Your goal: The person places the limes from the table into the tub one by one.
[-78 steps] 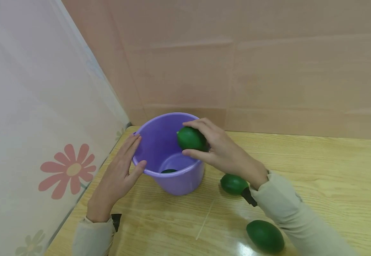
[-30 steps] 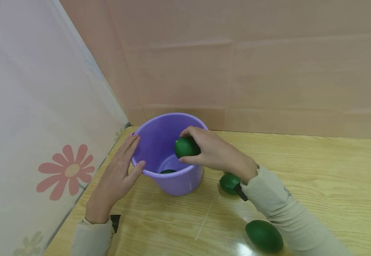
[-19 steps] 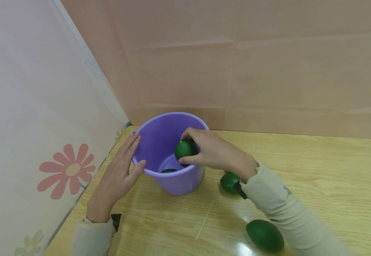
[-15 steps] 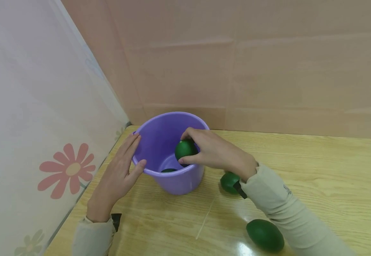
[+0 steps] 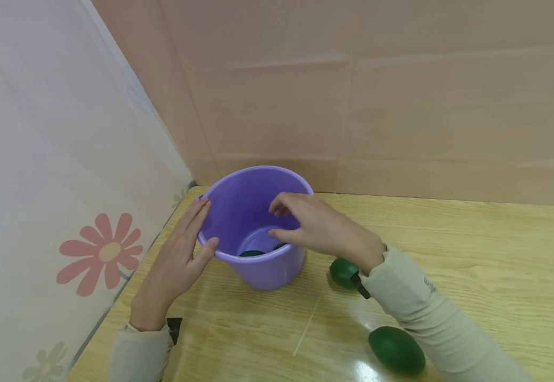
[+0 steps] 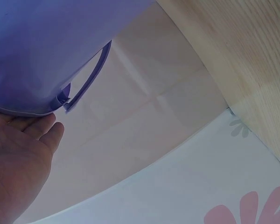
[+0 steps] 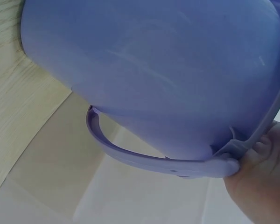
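A purple bucket (image 5: 272,273) stands upright on the wooden table. My left hand (image 5: 175,262) rests on its left rim, fingers straight and thumb lying against the edge; the left wrist view has those fingers touching the rim from outside. Over the opening at the right side is my right hand (image 5: 327,227), fingers loosely bent and thumb apart, nothing between them. Down inside the bucket, one green lemon-shaped fruit (image 5: 251,253) shows partly above the near rim. A second green fruit (image 5: 279,246) is mostly hidden by the rim and my right thumb.
Two more green fruits lie on the table to the right: one (image 5: 342,272) partly behind my right cuff, a nearer one (image 5: 395,350) beside the sleeve. The bucket's handle (image 7: 144,161) hangs down outside. A flowered wall sheet (image 5: 86,159) borders the left side.
My right hand brought a green fruit down into the bucket and has let go of it; the fruit dropped to the bottom. My left hand stays on the rim.
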Available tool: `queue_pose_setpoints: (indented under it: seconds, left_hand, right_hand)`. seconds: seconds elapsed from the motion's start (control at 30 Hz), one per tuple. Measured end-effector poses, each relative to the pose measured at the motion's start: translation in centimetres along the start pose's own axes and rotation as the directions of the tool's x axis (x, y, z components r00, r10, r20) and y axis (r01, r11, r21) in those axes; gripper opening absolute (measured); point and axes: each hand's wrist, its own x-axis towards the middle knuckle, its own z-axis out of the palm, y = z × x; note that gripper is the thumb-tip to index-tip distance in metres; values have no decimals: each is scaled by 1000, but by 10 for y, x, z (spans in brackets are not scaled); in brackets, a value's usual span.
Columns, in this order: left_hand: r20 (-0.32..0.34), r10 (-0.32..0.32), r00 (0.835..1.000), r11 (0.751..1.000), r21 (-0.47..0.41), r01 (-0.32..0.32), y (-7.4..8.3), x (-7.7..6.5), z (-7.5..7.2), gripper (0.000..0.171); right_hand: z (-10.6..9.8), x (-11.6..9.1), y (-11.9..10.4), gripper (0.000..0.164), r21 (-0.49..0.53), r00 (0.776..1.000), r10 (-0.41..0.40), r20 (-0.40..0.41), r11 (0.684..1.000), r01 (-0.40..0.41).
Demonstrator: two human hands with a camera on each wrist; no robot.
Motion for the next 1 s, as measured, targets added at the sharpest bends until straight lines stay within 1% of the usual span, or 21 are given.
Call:
queue_pose_setpoints:
  seconds: [0.17, 0.27, 0.4, 0.5, 0.73, 1.0]
  left_hand:
    - [8, -2, 1000, 1000, 5, 2, -1, 0, 1, 64]
    - [15, -3, 1000, 1000, 4, 3, -1, 0, 1, 64]
    - [20, -2, 1000, 1000, 3, 2, -1, -1, 2, 64]
    - [17, -3, 1000, 1000, 4, 3, -1, -1, 2, 64]
    - [12, -5, 1000, 1000, 0, 5, -2, -1, 1, 64]
    - [13, -3, 1000, 1000, -3, 4, -1, -1, 0, 63]
  right_hand:
    - [3, -3, 1, 36, -3, 998, -49, -34, 999, 49]
    - [5, -7, 3, 34, 5, 993, -90, -82, 996, 91]
    - [7, -13, 3, 30, -3, 974, -159, -163, 987, 161]
    - [7, -17, 3, 28, -15, 960, -194, -200, 981, 195]
    - [4, -29, 4, 27, -13, 953, -198, -228, 980, 201]
    - [2, -44, 7, 26, -45, 919, -258, -300, 966, 256]
